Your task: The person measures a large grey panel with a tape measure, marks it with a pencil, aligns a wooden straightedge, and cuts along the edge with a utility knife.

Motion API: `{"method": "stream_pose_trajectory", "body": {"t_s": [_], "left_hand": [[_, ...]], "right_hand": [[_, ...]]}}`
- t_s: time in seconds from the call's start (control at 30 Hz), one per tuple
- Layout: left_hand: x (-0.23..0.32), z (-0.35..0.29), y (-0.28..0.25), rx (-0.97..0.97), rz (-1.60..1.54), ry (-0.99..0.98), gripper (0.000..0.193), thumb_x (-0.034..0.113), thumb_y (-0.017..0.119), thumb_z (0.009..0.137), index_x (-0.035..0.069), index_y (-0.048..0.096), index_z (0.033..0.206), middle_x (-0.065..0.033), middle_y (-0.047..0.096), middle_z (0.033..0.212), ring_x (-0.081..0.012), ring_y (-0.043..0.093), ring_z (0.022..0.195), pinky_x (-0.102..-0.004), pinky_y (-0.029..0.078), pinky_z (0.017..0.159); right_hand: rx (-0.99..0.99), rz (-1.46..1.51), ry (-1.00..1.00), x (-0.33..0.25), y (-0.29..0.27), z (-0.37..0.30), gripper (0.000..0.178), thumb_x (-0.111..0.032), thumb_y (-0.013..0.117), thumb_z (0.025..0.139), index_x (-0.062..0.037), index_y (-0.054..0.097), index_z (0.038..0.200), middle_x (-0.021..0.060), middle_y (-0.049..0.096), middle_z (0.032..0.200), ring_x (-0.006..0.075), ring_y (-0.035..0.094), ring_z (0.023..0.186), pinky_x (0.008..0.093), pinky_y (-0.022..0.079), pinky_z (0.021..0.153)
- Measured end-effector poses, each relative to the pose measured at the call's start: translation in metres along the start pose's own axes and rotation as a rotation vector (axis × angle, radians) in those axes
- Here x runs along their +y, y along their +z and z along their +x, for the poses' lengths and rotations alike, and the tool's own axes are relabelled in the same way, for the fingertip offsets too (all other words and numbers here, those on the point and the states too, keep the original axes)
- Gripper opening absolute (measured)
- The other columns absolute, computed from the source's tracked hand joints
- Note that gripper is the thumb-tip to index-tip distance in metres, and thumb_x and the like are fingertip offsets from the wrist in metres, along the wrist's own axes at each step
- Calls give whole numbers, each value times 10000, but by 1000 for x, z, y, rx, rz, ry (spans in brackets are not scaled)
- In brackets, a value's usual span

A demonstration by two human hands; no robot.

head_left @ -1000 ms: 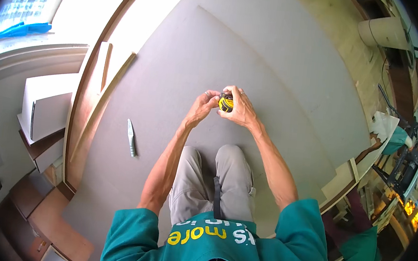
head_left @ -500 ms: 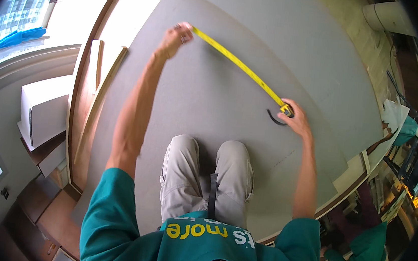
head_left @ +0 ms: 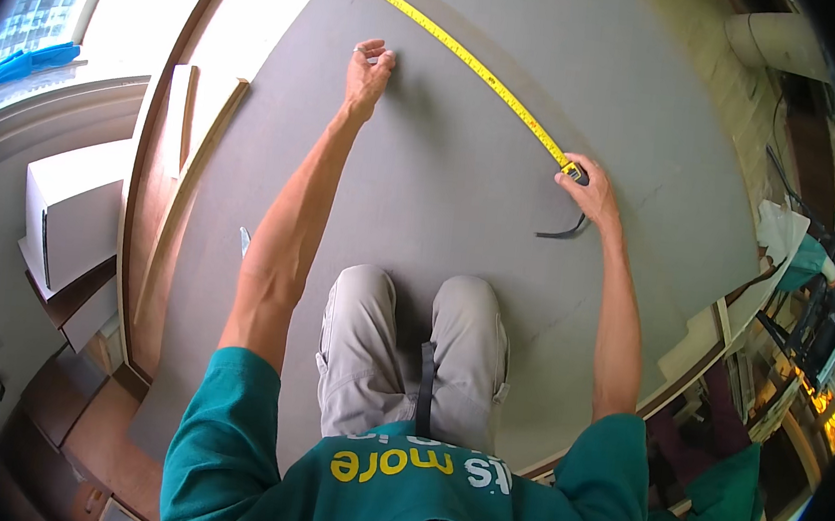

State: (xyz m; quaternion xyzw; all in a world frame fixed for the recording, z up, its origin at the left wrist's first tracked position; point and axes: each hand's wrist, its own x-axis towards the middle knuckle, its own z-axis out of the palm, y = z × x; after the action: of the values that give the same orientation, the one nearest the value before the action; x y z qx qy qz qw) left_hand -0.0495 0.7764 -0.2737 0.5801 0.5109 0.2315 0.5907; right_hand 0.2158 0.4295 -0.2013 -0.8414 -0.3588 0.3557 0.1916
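A yellow tape measure [head_left: 490,79] is drawn out across the large grey board [head_left: 423,201] I kneel on. Its case sits in my right hand [head_left: 593,192], fingers wrapped round it, with a black strap [head_left: 563,233] hanging below. From there the blade slants up and left to its free end, a metal hook. Below that hook, apart from the blade, is my left hand [head_left: 369,73], its fingers loosely curled over the board. A small pale thing, perhaps a pencil or marker, may show at its fingertips; I cannot make out which.
Wooden strips [head_left: 196,159] lie along the left side of the board, beside a raised brown edge. A white box [head_left: 76,203] stands beyond it. At lower right a person in a green shirt [head_left: 715,510] is near tools and clutter. A pale cylinder [head_left: 775,42] is at upper right.
My left hand has let go of the blade's end and come slightly down from it. The blade and its case have moved up the board, the strap swinging with the case.
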Motion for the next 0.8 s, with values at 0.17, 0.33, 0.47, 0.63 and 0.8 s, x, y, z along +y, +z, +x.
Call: {"method": "stream_pose_trajectory", "body": {"t_s": [0.17,0.33,0.47,0.63,0.8], "left_hand": [[8,-14,33,-21,170,97,346,181,609,903,-17,592,1187,-134,618,1124,-197,613,946,-334,505,800],[31,-6,59,-103,494,456,315,138,589,881,25,622,1173,-191,611,1153,-321,594,1038,-438,480,898],[36,0,79,-153,712,711,261,174,584,908,135,663,1154,-138,581,1225,-351,542,1148,-485,451,944],[37,8,95,-220,984,720,214,216,601,918,172,694,1105,-68,596,1199,-316,542,1159,-478,452,953],[35,18,95,-238,870,700,227,225,586,864,104,708,1013,-164,601,1135,-373,530,1105,-482,450,918]], "right_hand": [[92,-51,-5,22,4,-14,497,-380,755,794,-182,629,1232,99,609,1098,308,582,1070,413,481,891],[240,-150,27,12,18,-21,456,-330,755,789,-227,646,1220,68,567,1173,278,584,1062,427,505,840],[311,-150,47,-4,24,-27,460,-301,760,777,-227,649,1218,83,574,1170,294,578,1064,434,505,838],[370,-172,16,2,25,-27,519,-285,761,767,-196,617,1257,97,581,1162,304,575,1061,434,492,862],[438,-245,53,-5,28,-24,555,-274,759,763,-167,580,1277,105,584,1161,306,570,1060,445,483,866]]}}
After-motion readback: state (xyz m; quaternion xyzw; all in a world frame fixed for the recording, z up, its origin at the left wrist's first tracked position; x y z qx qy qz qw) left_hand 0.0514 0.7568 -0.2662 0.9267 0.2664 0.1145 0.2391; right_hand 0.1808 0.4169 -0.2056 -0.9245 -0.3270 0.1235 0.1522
